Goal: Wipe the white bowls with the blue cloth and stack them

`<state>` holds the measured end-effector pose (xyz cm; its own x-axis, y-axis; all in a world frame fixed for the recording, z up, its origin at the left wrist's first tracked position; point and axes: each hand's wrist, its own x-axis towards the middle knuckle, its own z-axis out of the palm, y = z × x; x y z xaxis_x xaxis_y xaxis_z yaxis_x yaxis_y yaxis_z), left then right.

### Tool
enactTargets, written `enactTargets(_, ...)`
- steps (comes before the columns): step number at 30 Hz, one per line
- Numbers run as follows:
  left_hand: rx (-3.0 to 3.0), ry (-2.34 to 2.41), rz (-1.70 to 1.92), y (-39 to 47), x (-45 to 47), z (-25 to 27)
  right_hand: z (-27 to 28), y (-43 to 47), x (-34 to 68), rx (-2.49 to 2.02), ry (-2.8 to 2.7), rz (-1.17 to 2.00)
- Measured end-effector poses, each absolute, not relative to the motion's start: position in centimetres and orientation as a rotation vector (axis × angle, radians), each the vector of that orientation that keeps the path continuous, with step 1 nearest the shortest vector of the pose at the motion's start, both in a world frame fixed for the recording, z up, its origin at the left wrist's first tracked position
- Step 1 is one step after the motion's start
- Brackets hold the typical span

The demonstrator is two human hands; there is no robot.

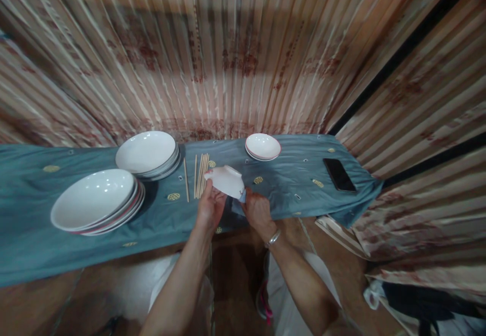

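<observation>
A small white bowl (pixel 225 180) is tilted in the air above the front of the table, its foot ring turned up and away from me. My left hand (pixel 211 207) grips its left side, thumb on the rim. At the right rim, my right hand (pixel 258 208) is closed on a pale blue cloth (pixel 238 206) pressed against the bowl; most of the cloth is hidden behind the fingers. Several wooden chopsticks (pixel 201 176) lie just beyond my left hand. Past my right hand, small red-rimmed bowls (pixel 263 147) sit stacked.
On the left stand a stack of large white bowls (pixel 94 202) and a stack of white plates (pixel 148 154). A black phone (pixel 339 175) lies near the right end of the blue tablecloth (pixel 288 194). Pleated curtains (pixel 243 63) hang behind and at the right.
</observation>
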<state>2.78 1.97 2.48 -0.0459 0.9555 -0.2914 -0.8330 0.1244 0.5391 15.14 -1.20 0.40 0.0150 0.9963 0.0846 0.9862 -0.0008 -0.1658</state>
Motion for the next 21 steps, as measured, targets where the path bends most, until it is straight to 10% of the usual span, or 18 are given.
enactTargets(21, 1.058, 1.076, 1.483, 3.4, 2.2, 1.0, -1.8, 2.6, 16.8, -1.751, -1.346, 0.785)
